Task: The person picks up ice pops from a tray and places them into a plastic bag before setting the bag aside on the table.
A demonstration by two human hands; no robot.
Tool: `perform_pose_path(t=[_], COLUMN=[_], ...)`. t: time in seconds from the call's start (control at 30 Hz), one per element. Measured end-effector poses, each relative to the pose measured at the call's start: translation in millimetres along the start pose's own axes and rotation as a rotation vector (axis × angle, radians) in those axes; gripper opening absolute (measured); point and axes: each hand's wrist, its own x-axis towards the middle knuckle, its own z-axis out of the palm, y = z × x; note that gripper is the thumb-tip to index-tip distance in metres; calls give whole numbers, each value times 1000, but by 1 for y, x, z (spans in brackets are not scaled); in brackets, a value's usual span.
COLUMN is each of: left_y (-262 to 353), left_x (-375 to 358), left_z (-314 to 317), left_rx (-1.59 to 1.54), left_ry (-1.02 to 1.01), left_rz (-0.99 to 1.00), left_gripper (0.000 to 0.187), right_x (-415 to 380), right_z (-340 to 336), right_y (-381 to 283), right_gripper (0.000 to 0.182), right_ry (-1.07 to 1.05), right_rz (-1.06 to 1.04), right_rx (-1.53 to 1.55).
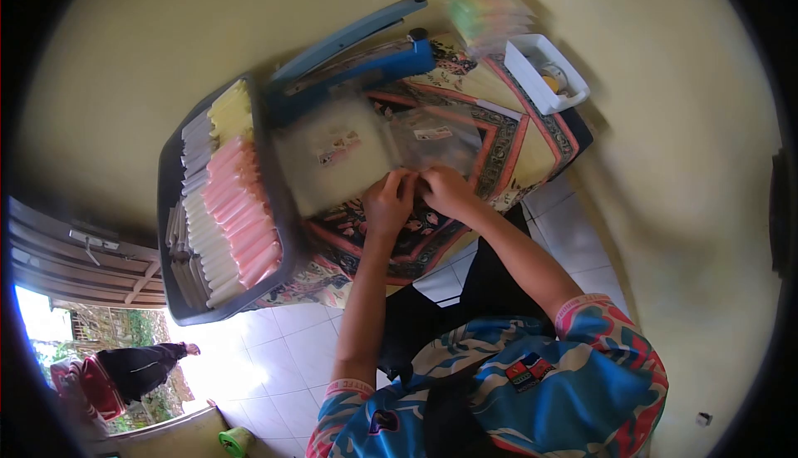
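Observation:
My left hand and my right hand meet fingertip to fingertip at the edge of a stack of clear plastic bags with small labels, lying on a table with a patterned cloth. Both hands pinch the near edge of a bag; motion blur hides the exact grip. To the left sits a dark tray filled with several white, pink and yellow ice sticks. A blue lever sealer stands behind the bags.
A white tub sits at the table's far right, beside a pile of coloured packets. Yellow walls enclose the corner. White floor tiles lie below. Another person bends outside the open doorway at lower left.

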Motion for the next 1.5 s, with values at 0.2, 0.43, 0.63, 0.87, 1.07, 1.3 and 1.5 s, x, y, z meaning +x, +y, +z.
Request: perform_pose_path(t=[0.2,0.43,0.63,0.87,1.07,1.3,1.5], left_y=[1,3,2,1,2,5,2], left_x=[-3,1,-1,-1,0,2,1], left_z=[-5,-5,-6,-2,-1,-4,-3], left_rx=[-13,-49,-57,-88,-113,-88,-88], left_ry=[-110,-91,-106,-36,-24,-26,-33], left_rz=[-58,-86,-64,-69,-102,-81,-87], left_gripper=[9,9,9,8,8,8,7], right_x=[-21,50,62,-13,-90,-78,-24], right_z=[-83,-114,-110,-184,-92,-4,9], right_y=[23,128,161,38,-24,-20,-13], right_gripper=[18,28,23,16,16,23,27], right_ry=[262,387,224,291,294,458,288], right_rz=[154,-26,86,284,48,-19,38], right_rx=[335,-327,-322,544,725,299,112])
